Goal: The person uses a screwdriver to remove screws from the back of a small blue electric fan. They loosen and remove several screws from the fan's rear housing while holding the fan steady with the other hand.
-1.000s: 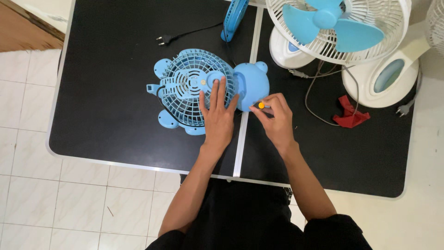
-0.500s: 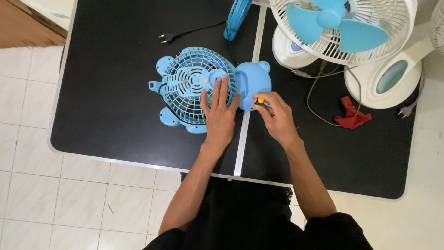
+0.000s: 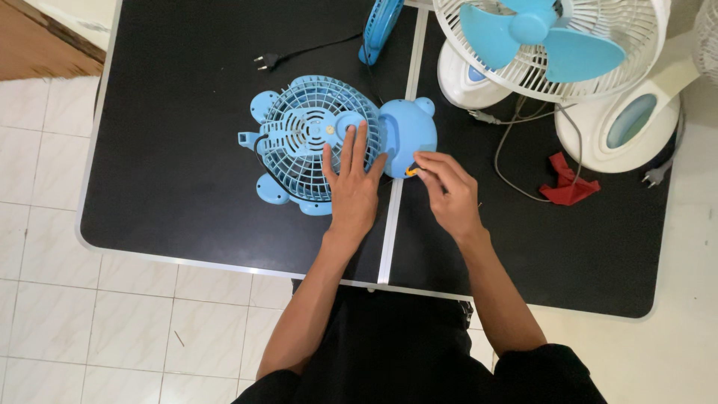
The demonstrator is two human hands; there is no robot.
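In the head view, the left hand (image 3: 353, 193) lies flat, fingers spread, on the blue fan's grille (image 3: 314, 138) at the black surface's (image 3: 172, 187) middle. The right hand (image 3: 450, 194) pinches a small orange-tipped tool (image 3: 411, 171) against the fan's blue base (image 3: 407, 131).

White fan (image 3: 553, 45), red rag (image 3: 568, 183), perhaps.
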